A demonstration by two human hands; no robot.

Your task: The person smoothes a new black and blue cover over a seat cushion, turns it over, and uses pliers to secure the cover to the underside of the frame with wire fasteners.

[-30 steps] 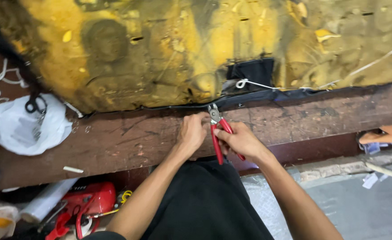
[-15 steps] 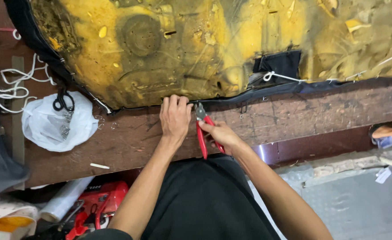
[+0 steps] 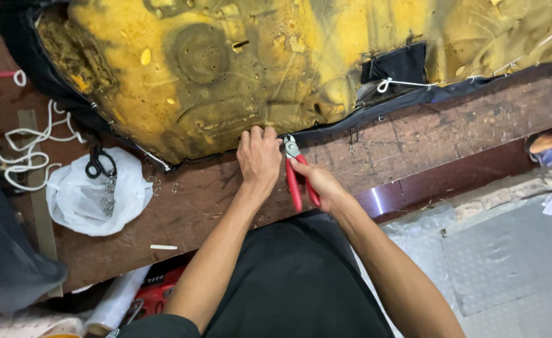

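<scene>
Right hand (image 3: 323, 185) gripping pliers (image 3: 296, 169), left hand (image 3: 259, 156) flat

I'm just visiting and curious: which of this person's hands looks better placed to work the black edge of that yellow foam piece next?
Probably the right hand: it grips the red-handled pliers, whose nose sits at the black fabric edge. The left hand holds no tool and only presses on that edge beside it.

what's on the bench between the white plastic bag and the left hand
In the head view, small metal rings lie on the brown wooden bench between the white plastic bag and the left hand.
</scene>
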